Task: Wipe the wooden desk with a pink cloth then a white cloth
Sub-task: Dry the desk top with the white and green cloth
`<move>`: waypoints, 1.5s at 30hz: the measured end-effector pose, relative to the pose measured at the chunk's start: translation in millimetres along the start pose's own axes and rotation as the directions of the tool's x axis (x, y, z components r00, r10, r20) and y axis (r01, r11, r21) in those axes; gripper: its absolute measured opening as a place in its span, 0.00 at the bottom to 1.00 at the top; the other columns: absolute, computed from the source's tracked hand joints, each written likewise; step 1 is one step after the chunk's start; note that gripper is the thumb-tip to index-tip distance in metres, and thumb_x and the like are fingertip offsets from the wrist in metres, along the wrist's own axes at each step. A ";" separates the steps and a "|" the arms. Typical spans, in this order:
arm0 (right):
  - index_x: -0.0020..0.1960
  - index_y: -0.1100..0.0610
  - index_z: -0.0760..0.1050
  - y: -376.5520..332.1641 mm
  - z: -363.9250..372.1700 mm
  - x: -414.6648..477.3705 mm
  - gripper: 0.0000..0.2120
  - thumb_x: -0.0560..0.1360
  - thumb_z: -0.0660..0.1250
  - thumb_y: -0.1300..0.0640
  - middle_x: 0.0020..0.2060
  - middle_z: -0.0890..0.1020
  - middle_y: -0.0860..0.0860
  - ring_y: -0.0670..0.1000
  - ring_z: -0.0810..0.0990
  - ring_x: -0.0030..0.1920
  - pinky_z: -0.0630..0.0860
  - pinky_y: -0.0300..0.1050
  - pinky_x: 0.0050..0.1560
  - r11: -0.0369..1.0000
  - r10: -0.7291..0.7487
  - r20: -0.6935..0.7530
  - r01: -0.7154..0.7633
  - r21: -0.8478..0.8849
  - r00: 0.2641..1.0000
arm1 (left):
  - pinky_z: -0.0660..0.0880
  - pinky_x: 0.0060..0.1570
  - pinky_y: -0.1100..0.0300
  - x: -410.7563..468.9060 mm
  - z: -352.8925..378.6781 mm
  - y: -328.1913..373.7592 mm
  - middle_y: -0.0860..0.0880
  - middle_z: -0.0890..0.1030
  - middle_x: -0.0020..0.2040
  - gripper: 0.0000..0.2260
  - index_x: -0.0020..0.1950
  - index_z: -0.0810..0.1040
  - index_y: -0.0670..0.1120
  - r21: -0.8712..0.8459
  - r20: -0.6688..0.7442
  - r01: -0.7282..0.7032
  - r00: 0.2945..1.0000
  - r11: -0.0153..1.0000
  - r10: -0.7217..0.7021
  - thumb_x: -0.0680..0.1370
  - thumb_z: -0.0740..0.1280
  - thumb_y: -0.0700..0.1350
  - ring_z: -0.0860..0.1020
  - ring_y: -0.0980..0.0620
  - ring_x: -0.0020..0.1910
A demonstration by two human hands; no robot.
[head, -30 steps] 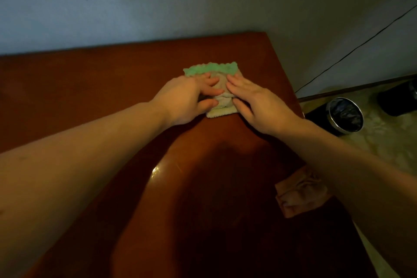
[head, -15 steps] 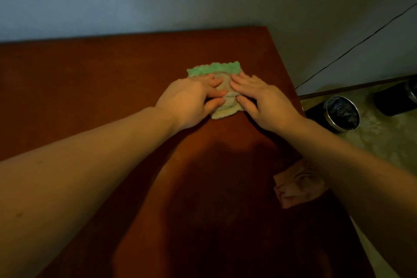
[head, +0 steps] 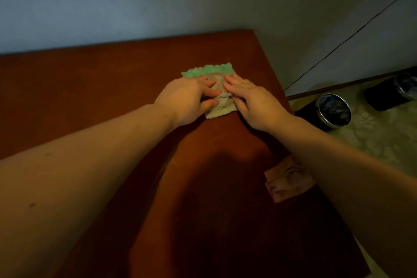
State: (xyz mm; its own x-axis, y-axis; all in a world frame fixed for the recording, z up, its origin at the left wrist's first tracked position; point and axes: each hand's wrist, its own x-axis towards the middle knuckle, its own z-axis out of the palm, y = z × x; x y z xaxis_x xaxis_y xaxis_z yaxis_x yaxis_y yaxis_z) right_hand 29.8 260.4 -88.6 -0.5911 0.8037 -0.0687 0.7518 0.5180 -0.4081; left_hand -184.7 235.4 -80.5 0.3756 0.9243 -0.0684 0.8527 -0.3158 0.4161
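The room was dim and warm-toned. A broad dark shadow lay across the near half of the desk [head: 112,101], below the forearms. The picture was soft and grainy, and straight lines bowed toward its edges.

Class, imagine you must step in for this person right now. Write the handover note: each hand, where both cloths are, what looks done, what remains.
Left hand: flat, palm down, pressing the white cloth with its green edge.
Right hand: flat on the same cloth, fingers beside the left hand's.
White cloth: folded, on the far right part of the wooden desk.
Pink cloth: crumpled, set down at the desk's right edge, under the right forearm, untouched.
Done: the pink pass appears finished, judging by the cloth laid aside.
Left: wipe the desk with the white cloth; how much is already covered cannot be told.
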 end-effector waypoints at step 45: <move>0.52 0.56 0.83 5.5 -3.3 -49.2 0.05 0.76 0.72 0.59 0.66 0.77 0.48 0.43 0.68 0.72 0.65 0.37 0.71 0.979 -0.035 -0.031 0.040 0.201 0.999 | 0.61 0.74 0.55 -53.3 25.7 21.7 0.56 0.66 0.76 0.18 0.71 0.73 0.58 -0.083 -0.045 0.007 0.999 0.997 -0.011 0.81 0.62 0.56 0.61 0.57 0.76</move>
State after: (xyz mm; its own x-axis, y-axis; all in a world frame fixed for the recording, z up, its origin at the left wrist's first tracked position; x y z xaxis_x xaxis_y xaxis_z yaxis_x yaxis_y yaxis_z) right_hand 64.0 224.7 -84.5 -0.6074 0.7939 -0.0263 0.6532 0.4804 -0.5853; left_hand -176.8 173.7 -91.2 0.3501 0.9362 -0.0323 0.8223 -0.2906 0.4893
